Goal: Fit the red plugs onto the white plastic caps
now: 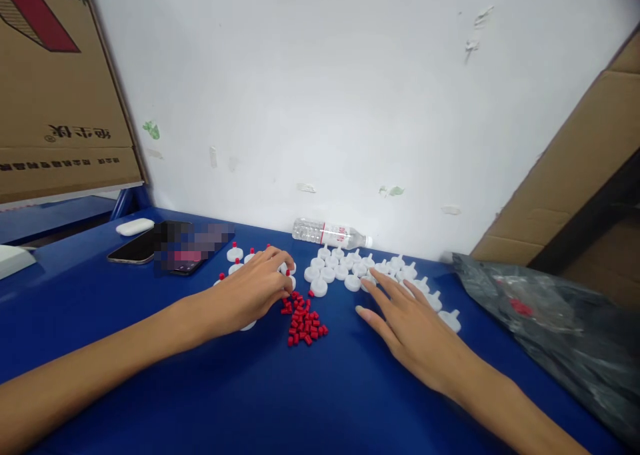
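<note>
My left hand (257,282) is bent over the white nozzle caps with red tips (235,252), its fingers curled and drawn together. A red-tipped white cap shows just past its fingertips; what they pinch, if anything, is hidden. A pile of small red tip covers (304,323) lies just right of that hand. My right hand (410,322) is open, fingers spread, with nothing visible in it. It hovers at the near edge of the white nozzle caps without red tips (352,282) and covers some of them.
A clear plastic bottle (333,234) lies against the white wall. Two phones (145,242) and a white case (135,226) are at the left. Dark plastic bags (530,335) lie at the right, and cardboard boxes (60,102) stand at both sides of the blue table (240,402).
</note>
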Demonstrator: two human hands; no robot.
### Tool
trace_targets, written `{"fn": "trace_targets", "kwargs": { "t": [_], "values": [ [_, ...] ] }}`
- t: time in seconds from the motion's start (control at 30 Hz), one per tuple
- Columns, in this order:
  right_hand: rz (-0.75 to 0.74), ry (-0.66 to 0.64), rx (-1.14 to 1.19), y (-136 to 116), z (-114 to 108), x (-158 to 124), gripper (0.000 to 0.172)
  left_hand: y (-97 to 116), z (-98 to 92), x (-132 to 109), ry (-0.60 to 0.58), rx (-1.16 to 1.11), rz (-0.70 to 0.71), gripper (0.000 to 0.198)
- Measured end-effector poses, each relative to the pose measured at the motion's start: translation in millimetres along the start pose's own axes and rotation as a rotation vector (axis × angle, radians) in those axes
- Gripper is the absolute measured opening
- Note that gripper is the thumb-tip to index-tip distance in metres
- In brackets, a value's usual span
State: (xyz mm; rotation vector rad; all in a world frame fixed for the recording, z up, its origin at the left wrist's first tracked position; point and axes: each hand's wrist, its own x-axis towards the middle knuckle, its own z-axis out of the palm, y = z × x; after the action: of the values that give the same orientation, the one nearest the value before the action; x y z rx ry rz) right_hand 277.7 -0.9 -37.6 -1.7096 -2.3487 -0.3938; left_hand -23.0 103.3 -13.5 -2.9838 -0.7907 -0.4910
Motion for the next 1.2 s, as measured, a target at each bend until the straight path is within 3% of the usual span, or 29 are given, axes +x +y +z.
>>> {"fn": "trace_targets", "kwargs": {
  "t": [0.13, 0.3, 0.57, 0.7, 0.87, 1.03, 1.2],
  "values": [
    [-0.068, 0.066, 0.033, -1, -10, 3, 0.041, -4, 0.1, 0, -0.021, 0.019, 0.011, 0.025],
    [-0.122, 0.055, 0.127, -5, -21, 5, 0.028, -7, -0.1, -1, -0.036, 0.023, -0.006, 0.024],
    [-0.116, 0.048, 0.131, 3, -7, 1, 0.028, -9, 6.9, -4, 0.014, 0.031, 0.023, 0.018],
    [-0.125, 0.029, 0.122, 0, -10, 2, 0.026, 2, -1.8, -1, 0.014, 0.086, -0.021, 0.018],
    [-0.093, 0.105, 0.167, -8, -19, 2, 0.032, 17, -14.2, 5, 0.092, 0.076, -0.046, 0.014],
    [-0.068, 0.11, 0.283, -17, -22, 1, 0.031, 27, -9.2, 5, 0.155, -0.025, 0.026, 0.01],
    [-0.078, 0.126, 0.319, -29, -25, -2, 0.027, 38, -3.1, 3, 0.203, -0.115, 0.141, 0.02]
  ]
}}
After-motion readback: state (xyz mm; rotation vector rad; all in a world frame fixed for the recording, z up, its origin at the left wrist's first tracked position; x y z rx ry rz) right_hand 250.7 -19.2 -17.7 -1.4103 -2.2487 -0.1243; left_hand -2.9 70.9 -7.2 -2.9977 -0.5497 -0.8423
